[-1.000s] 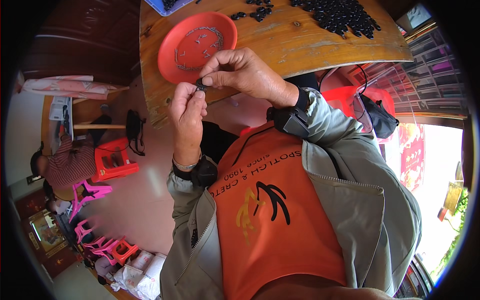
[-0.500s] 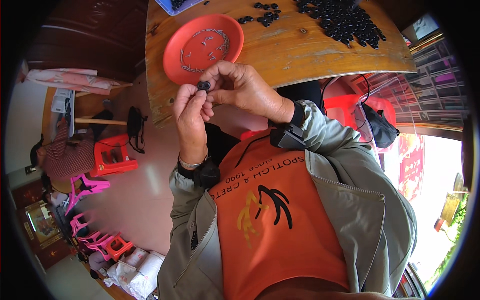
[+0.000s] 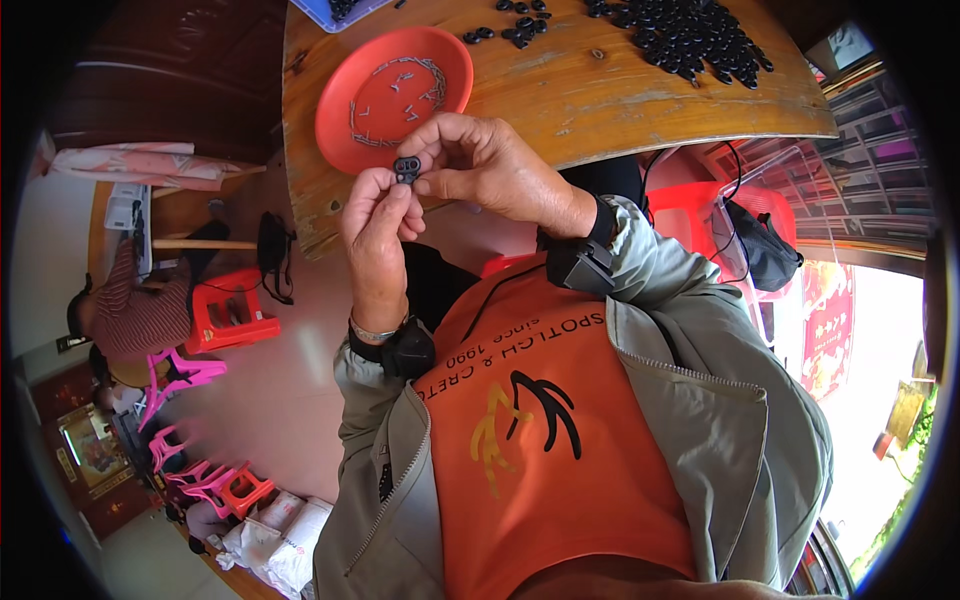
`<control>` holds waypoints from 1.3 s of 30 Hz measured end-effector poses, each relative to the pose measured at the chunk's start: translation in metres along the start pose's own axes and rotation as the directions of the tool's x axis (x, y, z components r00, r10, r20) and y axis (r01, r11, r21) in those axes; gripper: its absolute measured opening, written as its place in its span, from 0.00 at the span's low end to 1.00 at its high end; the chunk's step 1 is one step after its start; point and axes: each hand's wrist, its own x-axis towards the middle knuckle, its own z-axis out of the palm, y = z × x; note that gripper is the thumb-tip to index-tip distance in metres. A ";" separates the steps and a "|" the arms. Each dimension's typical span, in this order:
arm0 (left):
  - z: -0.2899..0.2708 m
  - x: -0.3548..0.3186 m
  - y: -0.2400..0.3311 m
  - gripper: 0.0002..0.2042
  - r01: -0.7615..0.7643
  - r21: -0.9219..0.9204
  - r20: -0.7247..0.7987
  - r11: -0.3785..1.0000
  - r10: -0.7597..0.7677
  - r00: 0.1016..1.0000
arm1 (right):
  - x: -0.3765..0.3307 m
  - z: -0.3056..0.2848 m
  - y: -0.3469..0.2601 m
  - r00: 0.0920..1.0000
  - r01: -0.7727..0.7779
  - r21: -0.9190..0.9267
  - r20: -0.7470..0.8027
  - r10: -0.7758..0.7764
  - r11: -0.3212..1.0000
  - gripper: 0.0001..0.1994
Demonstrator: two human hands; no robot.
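A small black plastic part (image 3: 407,168) with two holes is pinched between the fingertips of both hands, just in front of the wooden table's edge. My left hand (image 3: 377,232) holds it from below, thumb and fingers closed on it. My right hand (image 3: 487,168) grips it from the right side. Behind the hands lies a red plate (image 3: 392,95) with several small metal pieces in it. A pile of several black parts (image 3: 680,35) is spread on the wooden table (image 3: 600,100) at the far right.
A blue tray (image 3: 335,10) shows at the table's far edge. Red stools (image 3: 228,312) and pink chairs (image 3: 185,375) stand on the floor at left, where another person in a striped top (image 3: 130,315) sits. A black bag (image 3: 760,250) hangs at right.
Both hands have stayed together on the small black part; the part has turned so its two holes face me, and the view has shifted slightly.
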 end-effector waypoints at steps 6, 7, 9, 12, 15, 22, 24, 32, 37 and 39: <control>-0.006 0.001 -0.005 0.06 -0.040 0.010 0.010 0.999 0.040 0.999 | -0.002 0.003 0.000 1.000 0.019 0.019 0.005 -0.019 1.000 0.10; -0.006 0.001 -0.006 0.06 -0.068 0.051 0.021 0.996 0.067 0.998 | -0.002 0.004 0.002 1.000 0.017 0.019 0.006 -0.018 1.000 0.10; -0.006 -0.001 -0.003 0.06 -0.071 0.081 0.025 0.994 0.069 0.997 | -0.002 0.004 0.006 1.000 0.009 0.058 -0.012 -0.008 0.998 0.09; -0.007 -0.003 0.000 0.06 -0.077 0.130 0.033 0.988 0.073 0.997 | -0.002 0.005 0.004 0.999 0.050 0.010 -0.012 -0.050 0.999 0.07; -0.008 -0.004 0.003 0.06 -0.091 0.198 0.031 0.976 0.087 0.996 | -0.003 0.007 0.002 1.000 0.029 0.023 -0.007 -0.029 0.999 0.07; -0.002 -0.009 0.009 0.06 -0.096 0.332 -0.005 0.938 0.104 0.995 | -0.005 0.003 0.005 0.999 0.037 -0.023 0.012 -0.036 0.999 0.08; -0.002 -0.009 0.007 0.06 -0.090 0.329 -0.008 0.940 0.098 0.995 | -0.005 0.003 0.006 0.999 0.036 -0.013 0.016 -0.035 0.999 0.09; 0.002 -0.007 0.007 0.05 -0.045 0.230 -0.021 0.972 0.052 0.998 | -0.006 0.007 0.004 0.998 0.069 -0.104 0.017 -0.067 0.992 0.13; 0.001 -0.006 0.008 0.06 -0.043 0.244 0.001 0.969 0.044 0.999 | -0.006 0.006 0.006 0.998 0.062 -0.135 0.005 -0.061 0.989 0.13; -0.003 -0.006 0.010 0.06 -0.075 0.238 0.044 0.968 0.066 0.997 | -0.007 0.004 0.005 0.998 0.047 0.063 0.031 -0.049 0.997 0.13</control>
